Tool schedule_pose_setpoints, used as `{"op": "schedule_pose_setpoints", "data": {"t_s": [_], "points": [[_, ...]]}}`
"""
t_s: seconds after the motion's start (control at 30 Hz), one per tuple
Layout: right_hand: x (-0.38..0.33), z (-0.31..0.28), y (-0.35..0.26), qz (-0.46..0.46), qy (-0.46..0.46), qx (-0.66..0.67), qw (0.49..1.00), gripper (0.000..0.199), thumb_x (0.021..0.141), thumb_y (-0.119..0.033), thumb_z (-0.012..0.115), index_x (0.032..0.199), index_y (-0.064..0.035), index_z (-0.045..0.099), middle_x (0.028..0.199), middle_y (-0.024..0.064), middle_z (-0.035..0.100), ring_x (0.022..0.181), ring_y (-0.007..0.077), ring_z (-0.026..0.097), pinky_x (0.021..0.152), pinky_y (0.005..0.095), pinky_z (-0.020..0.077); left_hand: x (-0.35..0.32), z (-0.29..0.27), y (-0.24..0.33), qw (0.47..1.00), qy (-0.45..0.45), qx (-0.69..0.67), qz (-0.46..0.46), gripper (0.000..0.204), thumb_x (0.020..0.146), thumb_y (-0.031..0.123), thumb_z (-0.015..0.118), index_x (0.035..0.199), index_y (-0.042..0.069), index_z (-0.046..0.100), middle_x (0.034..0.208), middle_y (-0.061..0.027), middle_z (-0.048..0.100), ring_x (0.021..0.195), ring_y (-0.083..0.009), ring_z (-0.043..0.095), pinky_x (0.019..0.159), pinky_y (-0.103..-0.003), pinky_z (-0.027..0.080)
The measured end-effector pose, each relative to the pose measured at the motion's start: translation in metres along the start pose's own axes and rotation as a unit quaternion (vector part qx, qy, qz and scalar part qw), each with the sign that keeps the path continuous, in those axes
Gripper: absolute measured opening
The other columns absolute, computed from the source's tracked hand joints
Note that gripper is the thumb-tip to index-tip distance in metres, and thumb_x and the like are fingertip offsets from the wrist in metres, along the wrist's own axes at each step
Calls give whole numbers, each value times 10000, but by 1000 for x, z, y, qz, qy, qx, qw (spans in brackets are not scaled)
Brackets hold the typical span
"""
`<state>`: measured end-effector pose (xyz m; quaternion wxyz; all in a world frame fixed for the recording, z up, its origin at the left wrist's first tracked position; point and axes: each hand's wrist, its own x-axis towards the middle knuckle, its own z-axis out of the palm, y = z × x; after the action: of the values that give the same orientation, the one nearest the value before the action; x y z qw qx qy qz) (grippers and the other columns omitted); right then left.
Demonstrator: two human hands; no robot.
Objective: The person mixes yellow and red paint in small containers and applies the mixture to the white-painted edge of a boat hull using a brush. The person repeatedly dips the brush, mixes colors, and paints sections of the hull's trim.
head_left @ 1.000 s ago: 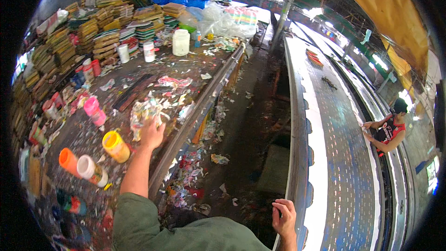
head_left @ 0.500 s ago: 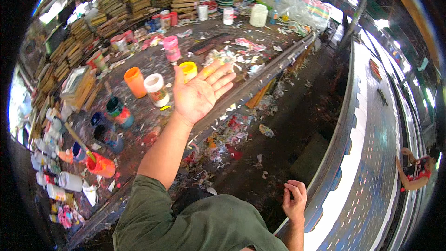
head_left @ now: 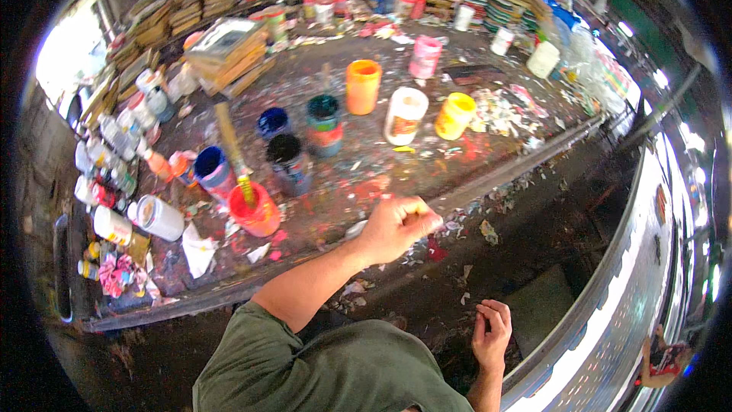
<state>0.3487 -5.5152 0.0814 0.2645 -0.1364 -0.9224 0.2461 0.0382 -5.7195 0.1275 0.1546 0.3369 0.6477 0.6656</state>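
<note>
Paint-spattered dark worktable (head_left: 427,175): multicoloured flecks and red smears are shown. Orange plastic cup (head_left: 363,85) at 12 o'clock; pink cup (head_left: 425,56) at 1; yellow jar (head_left: 455,115) beside white jar with orange label (head_left: 405,115). Red tub (head_left: 255,210) at 9, holding yellow-tipped wooden stick (head_left: 231,149). Blue-filled pots (head_left: 272,122) at 10. Olive-green sleeve (head_left: 335,370) at 6.
</note>
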Motion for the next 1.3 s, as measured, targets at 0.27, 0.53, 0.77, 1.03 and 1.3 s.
{"op": "schedule_pose_setpoints", "data": {"t_s": [0.27,0.53,0.77,1.03,1.3], "points": [[30,77,-129,-99,-91,-3,991,255,890,77,776,1119,-34,788,1190,154,765,1040,393,733,899,477,616,-87,-116,-5,998,-48,41,24,316,979,395,902,1025,92,827,612,-7,501,566,-132,521,564,-373,396],[18,93,-168,-135,-94,1,986,261,892,74,785,1128,-35,778,1195,159,763,1040,387,737,890,473,619,-153,-176,-7,984,20,106,145,487,889,315,940,1287,74,798,959,-80,737,857,-262,708,801,-404,571],[12,101,-158,-179,-59,50,981,239,922,61,777,1139,-42,771,1203,161,757,1079,382,732,926,476,618,-248,-211,5,948,154,234,149,511,905,182,894,1382,53,763,1216,-145,759,1143,-355,700,1038,-494,546],[-22,151,-160,-178,-115,151,966,240,947,60,746,1167,-35,755,1201,170,751,1112,397,721,962,492,608,-397,-247,41,896,256,363,-10,424,988,142,835,1390,36,752,1017,-94,817,1042,-361,762,961,-472,589],[-25,171,-216,-221,-110,135,960,218,976,33,737,1186,-21,751,1235,176,735,1147,395,703,1010,500,578,-484,-332,47,815,439,378,-16,485,965,80,863,1425,9,727,1168,-170,800,1025,-277,798,890,-386,626]]}}
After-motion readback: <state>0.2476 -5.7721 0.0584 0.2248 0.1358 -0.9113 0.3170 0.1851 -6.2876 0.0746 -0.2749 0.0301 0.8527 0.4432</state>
